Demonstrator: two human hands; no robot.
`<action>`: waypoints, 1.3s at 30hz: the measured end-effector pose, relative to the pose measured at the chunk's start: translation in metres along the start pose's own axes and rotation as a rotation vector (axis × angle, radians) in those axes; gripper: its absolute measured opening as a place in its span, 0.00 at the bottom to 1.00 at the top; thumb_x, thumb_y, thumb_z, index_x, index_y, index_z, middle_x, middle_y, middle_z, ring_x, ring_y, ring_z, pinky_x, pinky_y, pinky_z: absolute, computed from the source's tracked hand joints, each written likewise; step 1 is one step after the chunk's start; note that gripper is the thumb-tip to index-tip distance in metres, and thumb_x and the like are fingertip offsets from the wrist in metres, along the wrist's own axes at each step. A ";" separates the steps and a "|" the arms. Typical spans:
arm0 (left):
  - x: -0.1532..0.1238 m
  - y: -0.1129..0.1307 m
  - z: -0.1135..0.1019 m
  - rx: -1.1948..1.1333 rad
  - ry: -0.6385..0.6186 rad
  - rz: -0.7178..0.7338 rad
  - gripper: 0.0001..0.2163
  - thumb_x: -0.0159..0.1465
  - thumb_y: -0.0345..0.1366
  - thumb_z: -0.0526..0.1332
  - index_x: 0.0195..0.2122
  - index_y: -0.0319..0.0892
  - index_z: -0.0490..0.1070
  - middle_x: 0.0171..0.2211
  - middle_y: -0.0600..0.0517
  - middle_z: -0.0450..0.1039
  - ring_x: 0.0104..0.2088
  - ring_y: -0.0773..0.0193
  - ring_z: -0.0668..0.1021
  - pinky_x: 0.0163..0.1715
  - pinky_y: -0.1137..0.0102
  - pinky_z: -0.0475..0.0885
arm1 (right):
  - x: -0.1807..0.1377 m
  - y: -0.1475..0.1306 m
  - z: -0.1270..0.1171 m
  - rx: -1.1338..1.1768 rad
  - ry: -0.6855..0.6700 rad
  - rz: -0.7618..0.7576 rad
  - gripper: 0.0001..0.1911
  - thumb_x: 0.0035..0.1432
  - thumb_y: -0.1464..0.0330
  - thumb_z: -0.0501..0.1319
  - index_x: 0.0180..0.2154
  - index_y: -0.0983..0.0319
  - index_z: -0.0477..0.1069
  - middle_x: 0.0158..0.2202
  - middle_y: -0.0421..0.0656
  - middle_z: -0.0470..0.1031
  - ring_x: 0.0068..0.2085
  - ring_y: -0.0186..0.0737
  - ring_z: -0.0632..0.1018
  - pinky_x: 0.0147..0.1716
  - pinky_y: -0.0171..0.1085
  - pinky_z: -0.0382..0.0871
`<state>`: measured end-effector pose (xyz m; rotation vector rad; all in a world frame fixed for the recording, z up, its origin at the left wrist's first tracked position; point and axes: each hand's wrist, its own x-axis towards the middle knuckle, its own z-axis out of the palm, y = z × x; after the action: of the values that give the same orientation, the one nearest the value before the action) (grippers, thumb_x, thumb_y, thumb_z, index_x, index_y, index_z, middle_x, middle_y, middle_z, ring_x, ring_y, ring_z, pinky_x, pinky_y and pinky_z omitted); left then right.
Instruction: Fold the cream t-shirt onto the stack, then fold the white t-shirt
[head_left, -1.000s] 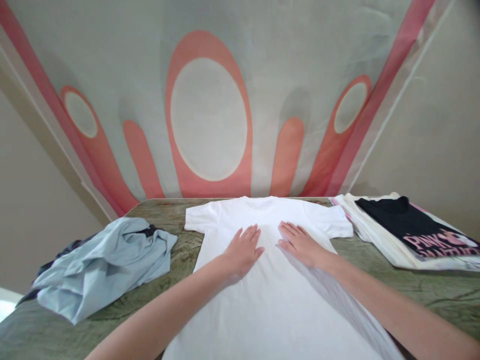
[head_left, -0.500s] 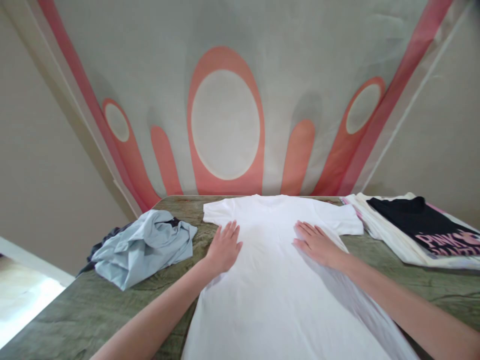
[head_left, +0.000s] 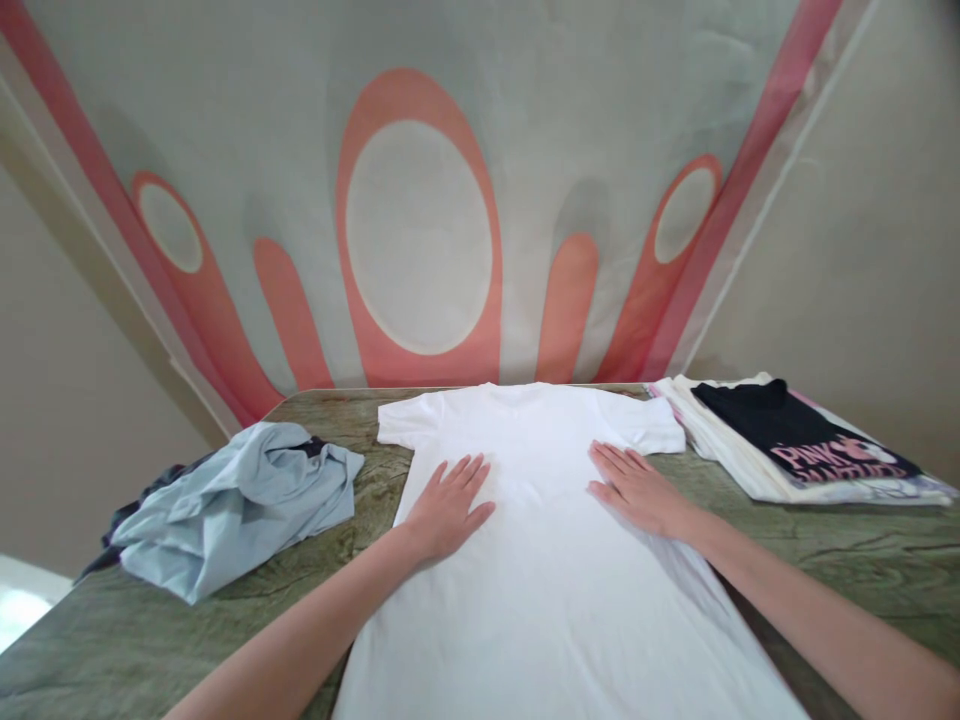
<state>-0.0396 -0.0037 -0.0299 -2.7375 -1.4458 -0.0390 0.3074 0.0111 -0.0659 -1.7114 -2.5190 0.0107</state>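
Observation:
A white T-shirt [head_left: 536, 560] lies spread flat on the green marbled table [head_left: 247, 610], collar at the far edge. My left hand [head_left: 448, 508] rests palm down on the shirt's left side, fingers stretched out and flat. On the shirt's right side, just below the sleeve, my right hand [head_left: 637, 485] lies flat as well with its fingers extended. Neither hand holds anything.
A crumpled light blue garment [head_left: 232, 500] lies on the table at the left, over something dark. A stack of folded shirts [head_left: 787, 450] with a black printed one on top sits at the right. A wall with orange ovals rises behind the table.
Both hands have slid apart across the shirt, from its middle out toward its sides. The camera view has shifted a little.

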 end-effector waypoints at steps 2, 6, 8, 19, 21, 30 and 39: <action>-0.004 -0.004 0.001 0.005 0.004 -0.001 0.27 0.67 0.51 0.37 0.64 0.44 0.44 0.65 0.50 0.40 0.64 0.60 0.47 0.61 0.60 0.43 | -0.014 0.018 0.002 -0.022 0.008 0.030 0.36 0.61 0.49 0.38 0.63 0.63 0.46 0.65 0.45 0.46 0.64 0.42 0.48 0.62 0.48 0.40; -0.017 -0.016 0.001 0.025 0.012 -0.063 0.29 0.66 0.51 0.39 0.64 0.41 0.47 0.64 0.47 0.43 0.63 0.59 0.50 0.60 0.61 0.47 | -0.038 0.049 0.003 -0.016 -0.006 0.111 0.35 0.60 0.49 0.38 0.63 0.61 0.45 0.65 0.43 0.45 0.64 0.44 0.48 0.61 0.50 0.43; -0.019 -0.020 0.000 0.033 -0.012 -0.122 0.30 0.66 0.52 0.40 0.63 0.38 0.50 0.64 0.45 0.45 0.63 0.57 0.52 0.60 0.61 0.49 | -0.040 0.058 -0.001 0.002 -0.008 0.152 0.35 0.60 0.50 0.38 0.63 0.61 0.46 0.65 0.44 0.47 0.64 0.45 0.49 0.61 0.50 0.45; 0.034 -0.026 0.016 0.048 0.042 -0.126 0.30 0.66 0.51 0.37 0.63 0.36 0.48 0.64 0.45 0.42 0.64 0.56 0.49 0.60 0.60 0.46 | 0.010 -0.005 -0.004 0.028 0.004 0.056 0.36 0.61 0.51 0.37 0.63 0.66 0.46 0.65 0.47 0.44 0.64 0.44 0.48 0.61 0.47 0.42; 0.043 -0.035 0.021 0.062 0.053 -0.134 0.30 0.66 0.52 0.38 0.63 0.37 0.48 0.64 0.45 0.43 0.64 0.57 0.49 0.60 0.60 0.46 | 0.018 0.000 -0.003 0.029 -0.006 0.051 0.37 0.61 0.50 0.37 0.63 0.66 0.45 0.65 0.47 0.43 0.64 0.44 0.47 0.61 0.46 0.41; 0.095 -0.057 0.025 0.044 0.007 -0.183 0.31 0.66 0.53 0.36 0.64 0.37 0.46 0.65 0.46 0.40 0.64 0.57 0.48 0.60 0.60 0.44 | 0.071 0.039 -0.008 0.046 -0.040 0.030 0.37 0.61 0.50 0.36 0.63 0.65 0.46 0.66 0.45 0.43 0.64 0.42 0.47 0.62 0.42 0.39; 0.114 -0.037 0.018 -0.024 -0.077 -0.087 0.25 0.68 0.45 0.38 0.64 0.41 0.44 0.65 0.48 0.38 0.64 0.59 0.47 0.59 0.59 0.44 | 0.095 0.027 -0.012 0.037 -0.130 0.127 0.40 0.60 0.48 0.34 0.63 0.67 0.44 0.66 0.48 0.41 0.65 0.46 0.45 0.61 0.47 0.36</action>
<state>-0.0060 0.1119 -0.0418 -2.7221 -1.5936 0.0474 0.2991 0.1084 -0.0485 -1.9114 -2.4752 0.1832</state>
